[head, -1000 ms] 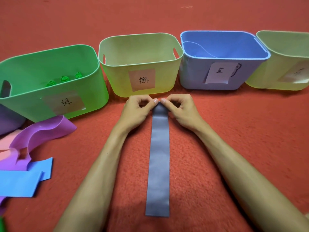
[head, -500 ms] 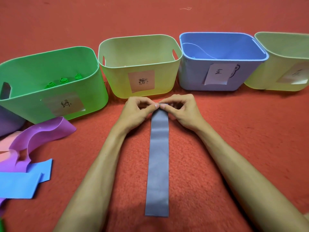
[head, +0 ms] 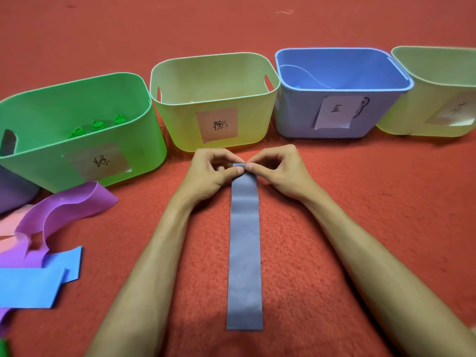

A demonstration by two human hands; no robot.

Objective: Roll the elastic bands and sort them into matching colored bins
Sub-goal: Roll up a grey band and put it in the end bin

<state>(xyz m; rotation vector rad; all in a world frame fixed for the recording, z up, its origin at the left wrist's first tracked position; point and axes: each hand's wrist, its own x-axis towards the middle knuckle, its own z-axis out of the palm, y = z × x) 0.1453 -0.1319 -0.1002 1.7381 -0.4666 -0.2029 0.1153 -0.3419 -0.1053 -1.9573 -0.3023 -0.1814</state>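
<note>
A red carpeted floor (head: 360,202) carries four bins in a row toward its far side: a green bin (head: 38,155), a yellow-green bin (head: 180,119), a blue bin (head: 296,117) and a second yellow-green bin (head: 412,112). Loose purple, blue and pink bands (head: 64,212) are heaped at the near left.

A grey-blue band (head: 244,253) lies flat and straight in the middle, running from the person towards the yellow-green bin. The left hand (head: 208,173) and right hand (head: 280,171) meet at its far end. Each grip is clamped on the band's small first curl, thumb and fingertips pinching it.

Three rolled green bands (head: 98,124) sit inside the green bin. The blue bin's paper label (head: 334,112) reads 蓝. The green bin's label looks like 绿. The others are too scrawled or blurred to read.
</note>
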